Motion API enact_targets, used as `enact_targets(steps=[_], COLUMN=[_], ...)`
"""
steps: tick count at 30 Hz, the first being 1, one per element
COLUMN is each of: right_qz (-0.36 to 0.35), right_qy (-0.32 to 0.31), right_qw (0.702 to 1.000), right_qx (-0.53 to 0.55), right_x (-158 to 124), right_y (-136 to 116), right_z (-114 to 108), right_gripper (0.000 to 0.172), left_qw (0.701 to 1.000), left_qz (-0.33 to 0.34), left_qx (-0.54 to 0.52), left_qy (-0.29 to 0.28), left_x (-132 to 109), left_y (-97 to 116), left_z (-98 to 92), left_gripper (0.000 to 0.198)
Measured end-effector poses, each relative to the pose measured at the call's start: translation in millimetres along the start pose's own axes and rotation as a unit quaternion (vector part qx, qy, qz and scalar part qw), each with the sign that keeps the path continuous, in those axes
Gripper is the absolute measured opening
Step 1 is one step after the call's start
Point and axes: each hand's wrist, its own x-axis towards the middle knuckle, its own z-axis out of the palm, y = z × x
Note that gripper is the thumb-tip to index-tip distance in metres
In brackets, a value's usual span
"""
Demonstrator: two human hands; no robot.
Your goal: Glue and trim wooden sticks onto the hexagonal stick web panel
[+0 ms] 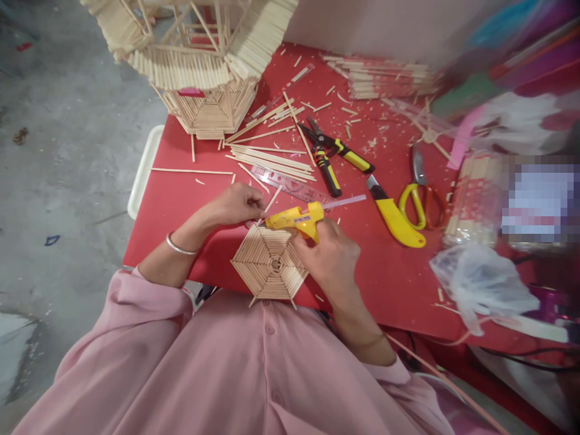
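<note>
My right hand (333,251) is wrapped round the grip of a yellow hot glue gun (294,219), its nozzle pointing left and a clear glue stick (347,201) jutting from its back. Below the gun lies a hexagonal panel (260,266) of thin wooden sticks set in a web pattern, at the table's near edge. The gun's nozzle is over the panel's upper corner, where a stick sticks out. My left hand (239,204), with a bracelet on the wrist, is closed in a pinch beside the nozzle. What its fingertips hold is too small to make out.
A stick-built lantern-like structure (212,124) stands at the back left of the red table (380,278). Loose sticks (276,163), a clear ruler (290,186), pliers (328,163), a yellow cutter (396,220) and scissors (419,181) lie beyond my hands. Bagged sticks (473,193) and a plastic bag (480,281) sit right.
</note>
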Motion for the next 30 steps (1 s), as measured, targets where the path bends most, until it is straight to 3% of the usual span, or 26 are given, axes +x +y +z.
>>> enact_targets(steps=[30], right_qz=[-0.014], right_qy=[0.014], right_qw=[1.0], right_qx=[0.016], right_x=[-9.8], right_y=[3.6], right_z=[8.6], right_gripper=[0.014], left_qw=[1.0], left_qz=[-0.028], left_qx=[0.01], left_qy=[-0.007], left_x=[-0.4], left_y=[5.3], left_z=[0.0], left_gripper=[0.017])
